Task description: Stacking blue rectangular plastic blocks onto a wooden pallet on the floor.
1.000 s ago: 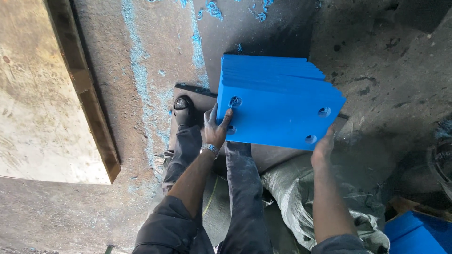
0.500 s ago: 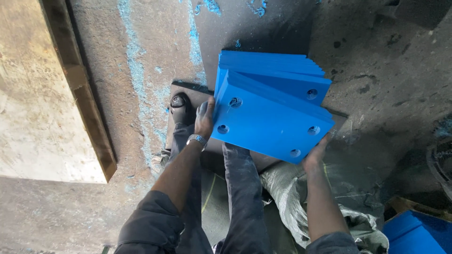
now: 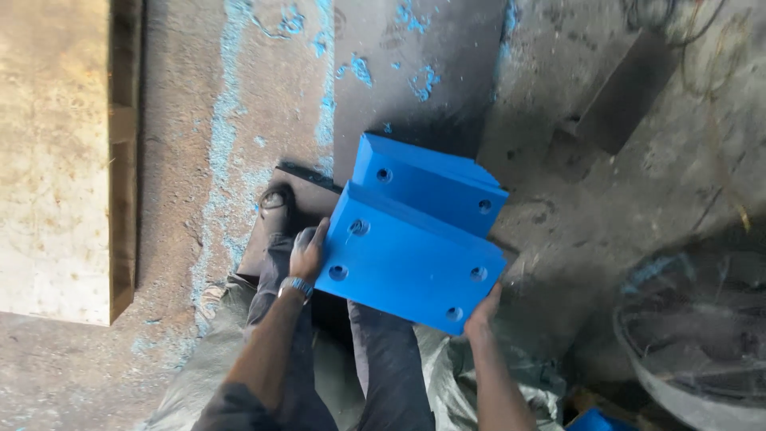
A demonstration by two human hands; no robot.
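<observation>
a blue plastic block (image 3: 407,267) with four bolt holes is gripped at its edges, the left hand (image 3: 307,254) closed on the 9 o'clock side and the right hand (image 3: 481,313) on the 5 o'clock corner, and it is held over the knees, not yet set on the stack of blue blocks (image 3: 435,183) at 12 o'clock. compared with the earlier frames, the block has been drawn lower and tilted clockwise, the stack is more exposed, and a round basin (image 3: 694,335) is seen at 3 o'clock.

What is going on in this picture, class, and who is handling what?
A person, seen from above, holds a blue block with bolt holes between both hands: the left hand on its left edge, the right hand at its lower right corner. It sits tilted against a stack of similar blue blocks on a dusty floor scattered with blue shavings.
</observation>
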